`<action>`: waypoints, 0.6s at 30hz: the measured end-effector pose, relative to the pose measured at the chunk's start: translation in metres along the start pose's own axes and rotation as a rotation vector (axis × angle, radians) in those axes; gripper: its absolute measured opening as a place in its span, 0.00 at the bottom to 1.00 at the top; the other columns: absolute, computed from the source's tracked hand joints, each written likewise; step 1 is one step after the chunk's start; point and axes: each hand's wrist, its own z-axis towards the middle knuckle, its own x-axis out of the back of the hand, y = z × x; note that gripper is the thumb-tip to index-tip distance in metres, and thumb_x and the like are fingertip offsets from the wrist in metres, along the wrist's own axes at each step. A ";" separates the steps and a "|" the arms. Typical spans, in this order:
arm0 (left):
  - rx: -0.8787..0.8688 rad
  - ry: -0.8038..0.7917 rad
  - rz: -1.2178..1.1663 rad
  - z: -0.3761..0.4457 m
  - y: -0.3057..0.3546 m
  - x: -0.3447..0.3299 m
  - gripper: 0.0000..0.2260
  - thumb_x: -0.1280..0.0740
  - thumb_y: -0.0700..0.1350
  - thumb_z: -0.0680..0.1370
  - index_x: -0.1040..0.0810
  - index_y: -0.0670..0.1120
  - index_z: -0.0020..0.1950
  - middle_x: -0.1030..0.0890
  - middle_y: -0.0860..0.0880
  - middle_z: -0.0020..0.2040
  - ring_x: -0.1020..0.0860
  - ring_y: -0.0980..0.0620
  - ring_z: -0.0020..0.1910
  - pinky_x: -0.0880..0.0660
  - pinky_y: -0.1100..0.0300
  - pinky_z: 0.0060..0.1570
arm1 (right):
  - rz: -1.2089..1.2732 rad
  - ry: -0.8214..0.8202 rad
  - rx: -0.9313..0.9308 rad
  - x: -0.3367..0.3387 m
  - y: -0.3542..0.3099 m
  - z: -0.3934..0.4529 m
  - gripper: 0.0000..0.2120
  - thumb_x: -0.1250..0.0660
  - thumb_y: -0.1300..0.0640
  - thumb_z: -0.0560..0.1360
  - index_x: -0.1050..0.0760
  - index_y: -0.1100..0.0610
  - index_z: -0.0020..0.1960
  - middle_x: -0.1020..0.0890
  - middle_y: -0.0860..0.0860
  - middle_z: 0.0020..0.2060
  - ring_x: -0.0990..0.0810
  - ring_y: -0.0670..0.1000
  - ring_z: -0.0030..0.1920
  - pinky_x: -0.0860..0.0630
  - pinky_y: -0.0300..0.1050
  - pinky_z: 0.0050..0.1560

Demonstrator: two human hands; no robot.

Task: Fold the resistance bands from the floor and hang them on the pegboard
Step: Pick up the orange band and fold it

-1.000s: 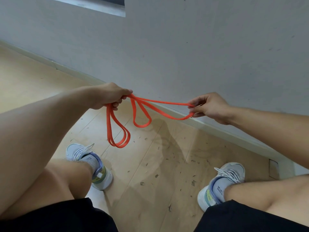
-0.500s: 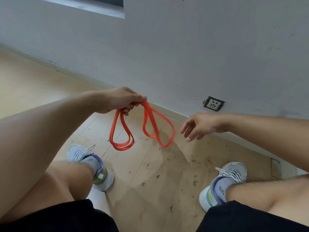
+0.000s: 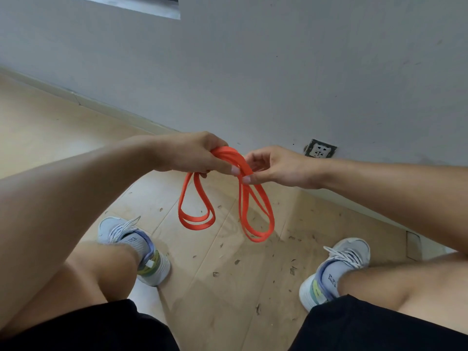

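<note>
Both hands [image 3: 228, 163] clamped on a flat, rubbery orange band [image 3: 255, 214], two drooping loops.

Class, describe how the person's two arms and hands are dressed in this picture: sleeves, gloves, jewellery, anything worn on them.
Both arms are bare as far as the picture shows: no sleeve is visible. The left hand and right hand wear no gloves, and no rings, watch or wristband can be seen. Fingernails look short and unpainted.
</note>
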 end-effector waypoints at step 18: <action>-0.061 0.103 0.180 0.004 -0.004 -0.002 0.13 0.31 0.58 0.77 0.23 0.49 0.43 0.25 0.50 0.33 0.26 0.53 0.32 0.26 0.54 0.38 | -0.089 0.103 0.010 0.005 0.000 -0.006 0.13 0.18 0.56 0.70 0.16 0.53 0.52 0.14 0.59 0.46 0.16 0.48 0.42 0.18 0.42 0.47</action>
